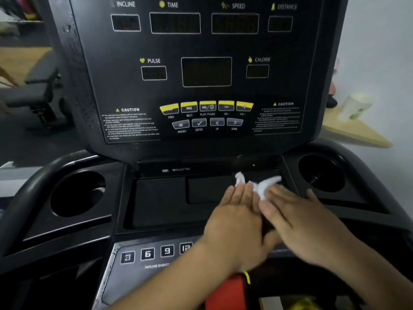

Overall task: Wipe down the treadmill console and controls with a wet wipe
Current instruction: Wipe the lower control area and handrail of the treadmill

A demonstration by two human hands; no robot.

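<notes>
Dim gym corner, black console [201, 63] filling the view. Left hand [237, 218] and right hand [299, 220] lie flat, fingers straight, pressing the white wipe [261, 186] into the far right of the tray [161, 202], beside a cup holder [321, 173]. Tray wiping seems underway; the buttons [207, 107] farther up probably come next, needing lighter strokes

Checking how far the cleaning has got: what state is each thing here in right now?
Wipe: crumpled, pressed under both hands.
Left hand: fingers straight, on the wipe.
Right hand: fingers straight, on the wipe, motion-blurred.
Displays: dark.
Left cup holder: empty.
Right cup holder: looks empty.
Cup: upright.
</notes>
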